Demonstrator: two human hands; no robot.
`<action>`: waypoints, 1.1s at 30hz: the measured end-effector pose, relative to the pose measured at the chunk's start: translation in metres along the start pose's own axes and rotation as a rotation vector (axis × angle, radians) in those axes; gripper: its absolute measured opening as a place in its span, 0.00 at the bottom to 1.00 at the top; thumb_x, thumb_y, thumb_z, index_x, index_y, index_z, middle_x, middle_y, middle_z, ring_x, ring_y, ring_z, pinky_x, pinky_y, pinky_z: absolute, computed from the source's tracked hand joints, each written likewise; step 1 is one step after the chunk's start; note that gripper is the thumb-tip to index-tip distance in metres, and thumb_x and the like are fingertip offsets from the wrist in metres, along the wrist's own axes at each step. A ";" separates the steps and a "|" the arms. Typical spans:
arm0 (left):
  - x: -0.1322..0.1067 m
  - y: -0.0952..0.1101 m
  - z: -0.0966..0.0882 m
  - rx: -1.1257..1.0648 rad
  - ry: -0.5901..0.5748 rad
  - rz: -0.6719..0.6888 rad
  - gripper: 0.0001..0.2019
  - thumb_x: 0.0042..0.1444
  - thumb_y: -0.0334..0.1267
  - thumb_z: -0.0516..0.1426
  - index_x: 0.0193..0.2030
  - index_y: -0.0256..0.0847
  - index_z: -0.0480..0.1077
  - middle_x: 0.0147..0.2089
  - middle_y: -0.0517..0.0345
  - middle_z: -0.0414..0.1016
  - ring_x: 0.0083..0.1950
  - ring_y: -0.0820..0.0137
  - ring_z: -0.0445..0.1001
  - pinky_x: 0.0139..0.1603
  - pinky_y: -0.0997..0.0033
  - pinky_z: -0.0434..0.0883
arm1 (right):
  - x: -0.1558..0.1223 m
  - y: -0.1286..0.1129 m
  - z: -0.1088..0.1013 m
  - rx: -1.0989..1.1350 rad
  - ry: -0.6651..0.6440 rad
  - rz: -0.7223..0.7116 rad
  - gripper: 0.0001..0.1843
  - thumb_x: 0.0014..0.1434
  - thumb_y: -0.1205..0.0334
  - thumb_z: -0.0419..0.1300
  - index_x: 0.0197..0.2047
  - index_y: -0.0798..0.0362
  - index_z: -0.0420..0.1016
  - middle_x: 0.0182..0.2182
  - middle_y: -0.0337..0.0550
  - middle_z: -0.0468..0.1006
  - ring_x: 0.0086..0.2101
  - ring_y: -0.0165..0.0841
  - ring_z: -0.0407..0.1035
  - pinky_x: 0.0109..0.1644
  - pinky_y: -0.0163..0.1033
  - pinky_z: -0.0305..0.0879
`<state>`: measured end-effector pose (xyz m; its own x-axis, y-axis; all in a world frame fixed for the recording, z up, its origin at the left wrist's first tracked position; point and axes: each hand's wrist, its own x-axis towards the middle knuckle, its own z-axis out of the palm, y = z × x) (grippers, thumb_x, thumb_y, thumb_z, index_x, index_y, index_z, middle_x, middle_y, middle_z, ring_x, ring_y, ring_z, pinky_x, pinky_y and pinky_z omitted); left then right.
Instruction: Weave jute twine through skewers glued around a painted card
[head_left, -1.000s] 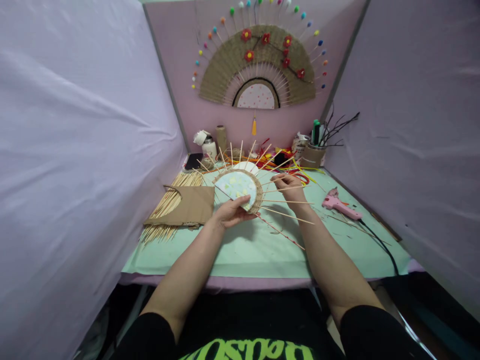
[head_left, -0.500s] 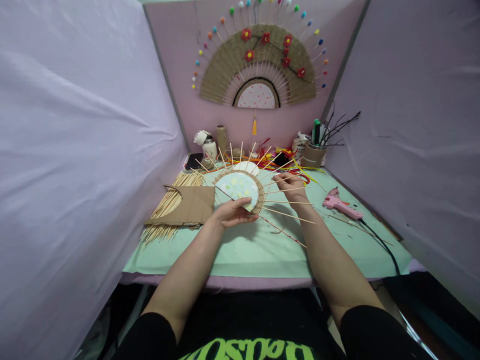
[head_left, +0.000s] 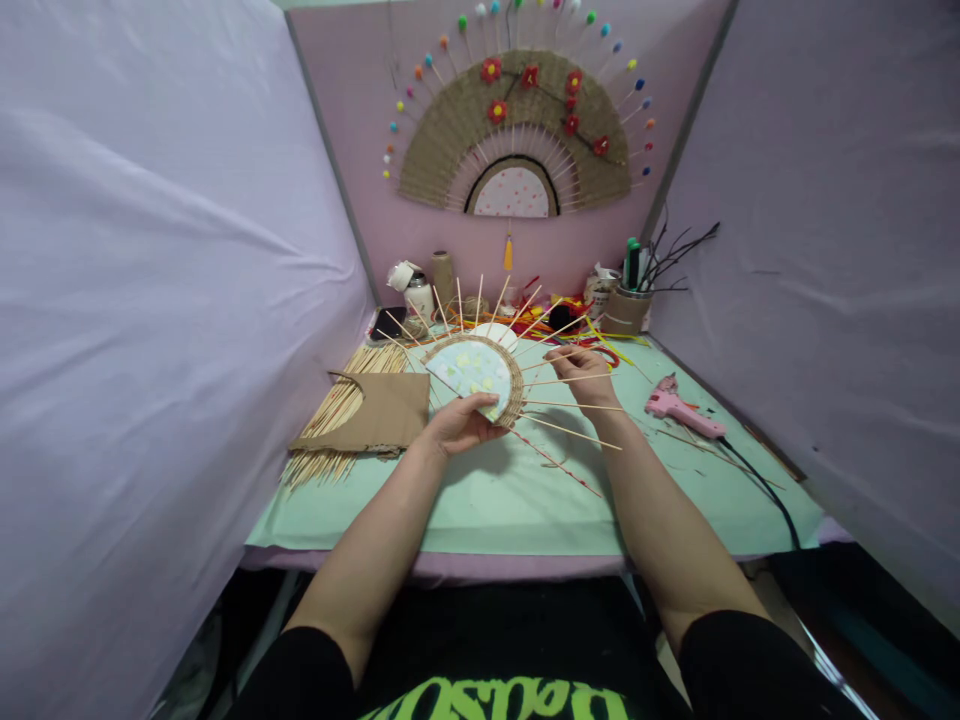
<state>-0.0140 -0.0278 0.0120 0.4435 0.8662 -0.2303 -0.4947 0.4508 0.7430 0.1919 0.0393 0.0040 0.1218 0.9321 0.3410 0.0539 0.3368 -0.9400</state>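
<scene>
My left hand [head_left: 459,423] grips the lower edge of a half-round fan piece [head_left: 474,372]: pale patterned paper with a woven twine rim and thin wooden skewers [head_left: 571,432] fanning outward. The piece is held tilted above the green mat [head_left: 525,500]. My right hand [head_left: 578,370] is at the fan's right side among the skewers, fingers pinched on something thin that I cannot make out.
A cardboard sheet [head_left: 379,410] over a bundle of sticks lies at left. A pink glue gun [head_left: 681,411] with a black cord rests at right. Bottles, twine, coloured strips and a pen cup [head_left: 627,308] crowd the back. A finished fan [head_left: 515,135] hangs on the rear wall.
The fan piece has tipped up and turned slightly in my left hand. My right hand stays at the skewers, almost unmoved.
</scene>
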 end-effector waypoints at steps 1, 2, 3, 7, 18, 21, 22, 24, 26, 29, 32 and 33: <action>0.000 0.000 0.000 0.001 -0.009 -0.006 0.11 0.48 0.27 0.58 0.40 0.36 0.70 0.34 0.51 0.78 0.33 0.69 0.77 0.34 0.71 0.74 | -0.001 -0.001 0.000 -0.002 -0.009 0.001 0.15 0.43 0.49 0.64 0.27 0.53 0.74 0.19 0.36 0.66 0.22 0.27 0.56 0.25 0.36 0.52; 0.000 0.000 0.000 0.002 -0.024 -0.017 0.11 0.49 0.27 0.58 0.41 0.36 0.70 0.35 0.50 0.78 0.34 0.68 0.77 0.34 0.72 0.73 | -0.001 -0.002 0.000 -0.004 -0.019 0.002 0.15 0.43 0.49 0.64 0.27 0.54 0.74 0.18 0.36 0.66 0.22 0.27 0.56 0.25 0.35 0.52; 0.000 0.000 0.000 0.004 -0.042 -0.032 0.12 0.49 0.28 0.58 0.42 0.35 0.70 0.36 0.48 0.78 0.35 0.67 0.77 0.34 0.72 0.73 | -0.002 -0.002 0.000 -0.006 -0.026 0.000 0.15 0.44 0.50 0.63 0.27 0.54 0.74 0.18 0.35 0.65 0.21 0.27 0.55 0.25 0.35 0.52; -0.001 0.000 0.002 0.020 -0.063 -0.049 0.14 0.49 0.28 0.58 0.45 0.33 0.70 0.37 0.45 0.78 0.36 0.66 0.78 0.34 0.72 0.73 | -0.001 -0.001 -0.001 -0.028 -0.039 -0.011 0.16 0.45 0.48 0.63 0.27 0.54 0.73 0.17 0.34 0.62 0.20 0.26 0.53 0.24 0.35 0.50; 0.004 0.013 -0.008 0.013 0.159 0.201 0.11 0.49 0.28 0.57 0.41 0.35 0.70 0.36 0.50 0.79 0.32 0.72 0.76 0.31 0.75 0.73 | 0.006 0.001 -0.025 0.048 -0.128 0.120 0.17 0.45 0.48 0.65 0.29 0.55 0.74 0.18 0.33 0.62 0.19 0.23 0.52 0.21 0.32 0.47; 0.006 0.016 -0.009 0.008 0.221 0.232 0.11 0.49 0.28 0.58 0.41 0.35 0.70 0.35 0.51 0.79 0.31 0.73 0.76 0.30 0.76 0.73 | 0.005 0.000 -0.029 0.015 -0.194 0.080 0.16 0.49 0.48 0.62 0.30 0.54 0.74 0.19 0.34 0.63 0.19 0.23 0.54 0.22 0.33 0.47; 0.006 0.016 -0.009 0.008 0.233 0.234 0.11 0.49 0.28 0.58 0.41 0.35 0.69 0.35 0.52 0.79 0.31 0.73 0.76 0.30 0.76 0.73 | 0.005 0.000 -0.029 -0.026 -0.175 0.043 0.16 0.50 0.48 0.61 0.30 0.54 0.74 0.20 0.35 0.64 0.20 0.24 0.54 0.22 0.33 0.48; 0.006 0.015 -0.009 0.006 0.244 0.230 0.11 0.48 0.27 0.58 0.41 0.36 0.69 0.34 0.52 0.78 0.30 0.73 0.75 0.29 0.76 0.73 | 0.005 0.000 -0.028 -0.124 -0.078 -0.060 0.15 0.51 0.50 0.61 0.30 0.54 0.75 0.21 0.36 0.67 0.22 0.25 0.57 0.25 0.34 0.51; 0.006 0.014 -0.009 0.015 0.246 0.217 0.11 0.48 0.27 0.58 0.40 0.36 0.69 0.34 0.53 0.78 0.30 0.73 0.75 0.29 0.75 0.73 | 0.007 0.000 -0.027 -0.207 0.031 -0.168 0.13 0.50 0.51 0.63 0.29 0.54 0.75 0.23 0.38 0.70 0.25 0.28 0.61 0.29 0.35 0.56; 0.006 0.013 -0.011 0.047 0.228 0.184 0.12 0.47 0.28 0.59 0.41 0.36 0.68 0.34 0.53 0.78 0.30 0.71 0.76 0.28 0.75 0.73 | 0.009 -0.001 -0.029 -0.196 0.072 -0.192 0.13 0.48 0.52 0.64 0.28 0.54 0.75 0.25 0.40 0.72 0.27 0.28 0.62 0.31 0.35 0.57; 0.005 0.013 -0.013 0.070 0.167 0.124 0.13 0.48 0.28 0.58 0.42 0.36 0.68 0.35 0.51 0.78 0.31 0.70 0.76 0.30 0.73 0.73 | 0.009 -0.002 -0.036 0.018 -0.070 0.005 0.14 0.48 0.50 0.64 0.28 0.54 0.74 0.23 0.37 0.70 0.22 0.25 0.58 0.25 0.33 0.54; 0.004 0.014 -0.014 0.071 0.148 0.106 0.13 0.48 0.28 0.58 0.43 0.36 0.68 0.35 0.51 0.78 0.32 0.70 0.76 0.30 0.73 0.73 | 0.009 -0.002 -0.038 0.101 -0.133 0.082 0.14 0.47 0.50 0.65 0.28 0.53 0.73 0.22 0.36 0.70 0.22 0.24 0.58 0.24 0.32 0.53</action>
<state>-0.0293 -0.0154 0.0127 0.2741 0.9328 -0.2341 -0.4764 0.3431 0.8095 0.2305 0.0415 0.0096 -0.0108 0.9642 0.2651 -0.0509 0.2643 -0.9631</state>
